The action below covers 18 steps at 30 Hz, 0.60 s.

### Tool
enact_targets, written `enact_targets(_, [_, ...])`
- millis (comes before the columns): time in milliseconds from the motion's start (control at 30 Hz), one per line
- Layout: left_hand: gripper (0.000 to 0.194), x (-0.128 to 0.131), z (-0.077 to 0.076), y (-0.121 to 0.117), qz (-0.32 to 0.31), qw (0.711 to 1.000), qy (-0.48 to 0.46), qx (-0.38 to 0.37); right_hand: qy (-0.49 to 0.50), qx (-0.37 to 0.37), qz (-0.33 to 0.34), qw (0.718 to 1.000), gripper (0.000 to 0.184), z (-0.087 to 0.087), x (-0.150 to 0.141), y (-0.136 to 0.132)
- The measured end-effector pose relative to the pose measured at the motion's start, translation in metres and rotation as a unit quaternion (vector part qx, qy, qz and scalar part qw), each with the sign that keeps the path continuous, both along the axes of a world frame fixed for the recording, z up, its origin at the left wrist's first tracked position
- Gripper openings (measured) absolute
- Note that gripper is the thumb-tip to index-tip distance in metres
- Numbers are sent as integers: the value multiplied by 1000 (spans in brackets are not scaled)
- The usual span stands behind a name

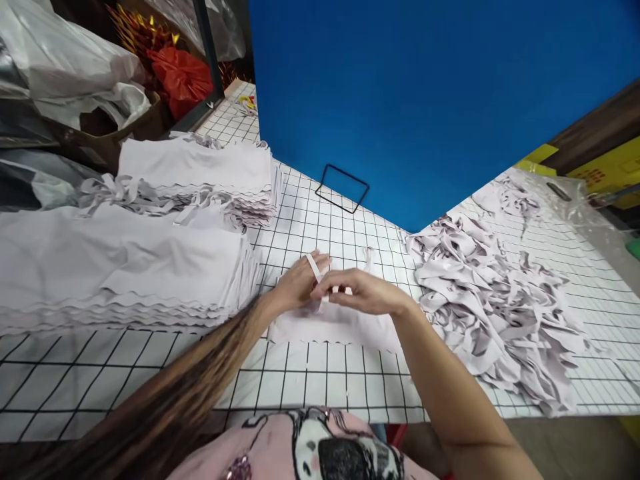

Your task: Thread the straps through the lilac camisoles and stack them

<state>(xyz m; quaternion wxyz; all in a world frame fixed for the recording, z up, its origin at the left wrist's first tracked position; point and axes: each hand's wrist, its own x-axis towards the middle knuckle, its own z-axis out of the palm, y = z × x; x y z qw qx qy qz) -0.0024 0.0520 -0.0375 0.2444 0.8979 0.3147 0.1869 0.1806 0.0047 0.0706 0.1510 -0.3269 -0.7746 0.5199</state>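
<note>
A pale lilac-white garment piece with thin straps (333, 328) lies flat on the table in front of me, its lower edge wavy. My left hand (300, 283) rests on its upper left part, fingers stretched out. Across the back of those fingers runs a narrow fabric strap (314, 267). Crossing over from the right, my right hand (361, 291) has its thumb and fingers pinched on the strap, close beside the left hand. The right fingertips partly hide the strap's lower end.
Two neat stacks, a near stack (120, 267) and a far stack (200, 167), hold similar pieces at left. A loose heap of them (490, 300) lies at right. Beyond are a black wire frame (343, 188), a big blue panel (400, 100) and a bag-filled cardboard box (113, 143).
</note>
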Motion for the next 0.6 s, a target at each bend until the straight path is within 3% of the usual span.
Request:
enact_targets(67, [48, -1, 2, 0, 12, 1000, -25, -12, -36, 17, 11, 999, 27, -10, 5, -18])
enact_targets(100, [49, -1, 4, 0, 13, 999, -35, -15, -39, 21, -16, 999, 26, -16, 7, -22])
enact_targets(167, [46, 0, 6, -1, -2, 999, -44, -10, -23, 12, -133, 991, 20, -31, 7, -20])
enact_targets(233, [45, 1, 9, -2, -21, 999, -46, -3, -16, -16, -265, 964, 22, -45, 5, -8])
enact_targets(300, [48, 2, 11, -2, -19, 999, -48, -12, -31, -63, -312, 948, 30, -57, -1, 7])
enact_targets(433, [54, 0, 13, 0, 4, 997, -43, -65, -1, -136, -245, 960, 36, -69, -7, 21])
enact_targets(600, [56, -1, 19, 1, 14, 994, -36, -101, 80, -160, -140, 974, 27, -58, 8, 10])
